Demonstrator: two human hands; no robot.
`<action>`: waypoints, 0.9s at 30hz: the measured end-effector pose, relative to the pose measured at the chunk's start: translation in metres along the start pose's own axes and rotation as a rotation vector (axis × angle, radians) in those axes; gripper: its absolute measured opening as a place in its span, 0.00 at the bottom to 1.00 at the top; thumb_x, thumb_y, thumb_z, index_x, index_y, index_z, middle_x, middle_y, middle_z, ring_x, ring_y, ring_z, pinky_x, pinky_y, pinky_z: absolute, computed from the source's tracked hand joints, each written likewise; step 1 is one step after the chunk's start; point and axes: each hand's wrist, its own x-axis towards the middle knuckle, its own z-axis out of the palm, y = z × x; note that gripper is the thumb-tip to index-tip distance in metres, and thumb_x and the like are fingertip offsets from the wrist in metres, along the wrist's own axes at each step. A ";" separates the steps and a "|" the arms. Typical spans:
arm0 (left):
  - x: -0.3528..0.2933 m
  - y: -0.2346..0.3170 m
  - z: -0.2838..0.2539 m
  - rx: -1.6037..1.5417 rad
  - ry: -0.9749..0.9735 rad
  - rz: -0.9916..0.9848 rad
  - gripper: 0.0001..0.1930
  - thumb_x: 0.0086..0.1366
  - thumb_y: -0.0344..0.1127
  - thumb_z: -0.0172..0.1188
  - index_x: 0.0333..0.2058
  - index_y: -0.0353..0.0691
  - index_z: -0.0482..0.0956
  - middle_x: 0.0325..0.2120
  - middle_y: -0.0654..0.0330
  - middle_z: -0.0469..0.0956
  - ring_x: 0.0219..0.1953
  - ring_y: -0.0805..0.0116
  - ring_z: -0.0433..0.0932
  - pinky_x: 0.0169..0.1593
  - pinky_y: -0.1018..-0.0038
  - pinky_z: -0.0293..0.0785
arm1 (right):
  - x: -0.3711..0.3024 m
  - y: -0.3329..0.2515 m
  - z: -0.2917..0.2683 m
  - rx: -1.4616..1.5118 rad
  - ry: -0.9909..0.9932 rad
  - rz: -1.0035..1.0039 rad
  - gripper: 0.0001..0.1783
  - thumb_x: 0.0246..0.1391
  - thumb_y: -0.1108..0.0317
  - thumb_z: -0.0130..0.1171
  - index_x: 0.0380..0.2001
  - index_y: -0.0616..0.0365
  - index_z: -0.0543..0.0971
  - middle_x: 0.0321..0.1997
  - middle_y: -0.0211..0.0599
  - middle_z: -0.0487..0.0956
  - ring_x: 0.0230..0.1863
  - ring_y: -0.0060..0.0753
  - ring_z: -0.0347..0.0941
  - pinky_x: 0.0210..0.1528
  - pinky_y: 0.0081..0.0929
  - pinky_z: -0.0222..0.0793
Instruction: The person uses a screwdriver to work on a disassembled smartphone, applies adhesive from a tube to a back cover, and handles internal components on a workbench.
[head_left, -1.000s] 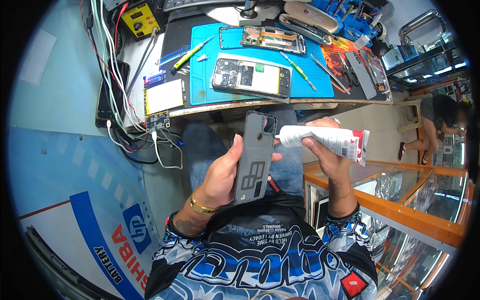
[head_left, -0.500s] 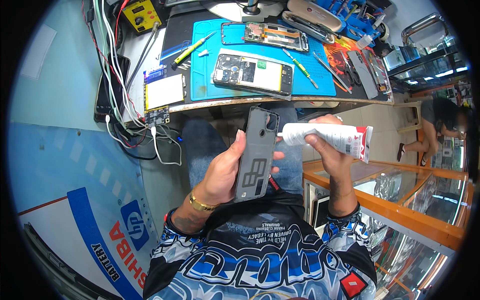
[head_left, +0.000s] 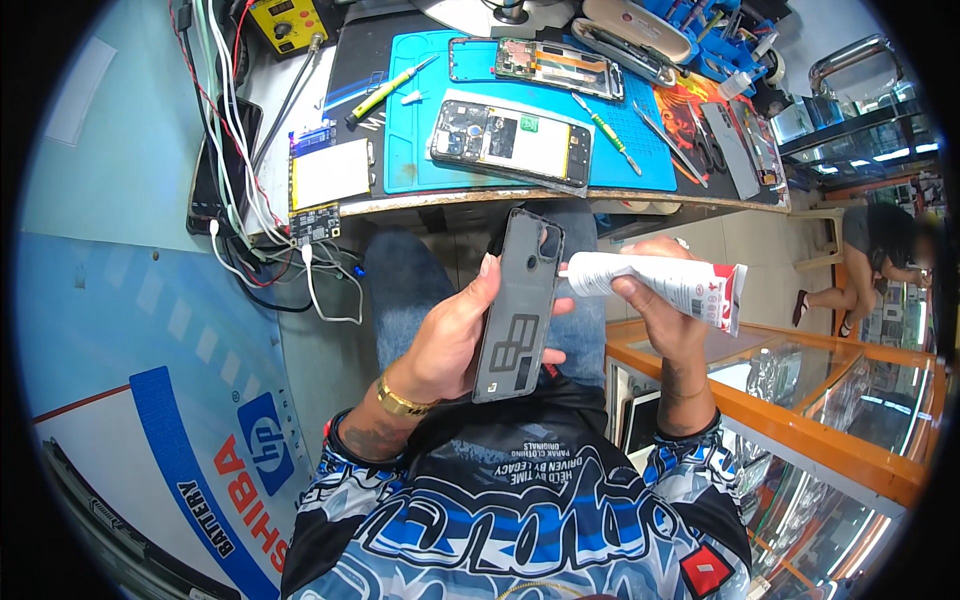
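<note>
— What could go wrong?
— The left hand point(head_left: 450, 345) grips a thin grey plastic phone cover point(head_left: 520, 288) above the blue-jeaned lap point(head_left: 408, 300); the right hand point(head_left: 665, 318), a white, red-ended soft tube point(head_left: 682, 277). Too strong squeezing might, I think, smear the cover.
— Any writing?
— Small print on the tube; large letters on the blue-white poster point(head_left: 105, 435), left.

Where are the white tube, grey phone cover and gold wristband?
White tube point(head_left: 662, 276), head view: middle of its body.
Grey phone cover point(head_left: 521, 298), head view: centre of its panel.
Gold wristband point(head_left: 402, 402), head view: middle of the band.
</note>
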 end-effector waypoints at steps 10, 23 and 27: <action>0.001 0.000 -0.001 0.041 -0.015 0.019 0.34 0.80 0.58 0.30 0.71 0.38 0.55 0.67 0.51 0.64 0.65 0.57 0.70 0.54 0.54 0.84 | -0.003 -0.006 -0.004 0.034 -0.048 -0.001 0.16 0.52 0.68 0.75 0.41 0.60 0.82 0.39 0.40 0.84 0.39 0.38 0.80 0.42 0.34 0.74; 0.001 -0.001 -0.006 0.050 -0.011 -0.002 0.35 0.79 0.60 0.30 0.72 0.38 0.55 0.68 0.50 0.64 0.61 0.55 0.74 0.52 0.52 0.85 | -0.004 -0.006 -0.006 0.107 -0.107 -0.017 0.16 0.49 0.67 0.77 0.40 0.60 0.83 0.35 0.40 0.86 0.33 0.36 0.82 0.36 0.30 0.75; 0.002 0.001 -0.005 0.051 -0.018 0.005 0.35 0.79 0.60 0.30 0.72 0.38 0.55 0.68 0.50 0.64 0.58 0.56 0.77 0.51 0.52 0.85 | -0.006 -0.007 -0.006 0.115 -0.140 -0.018 0.17 0.49 0.68 0.77 0.40 0.60 0.83 0.34 0.39 0.86 0.31 0.36 0.81 0.36 0.30 0.75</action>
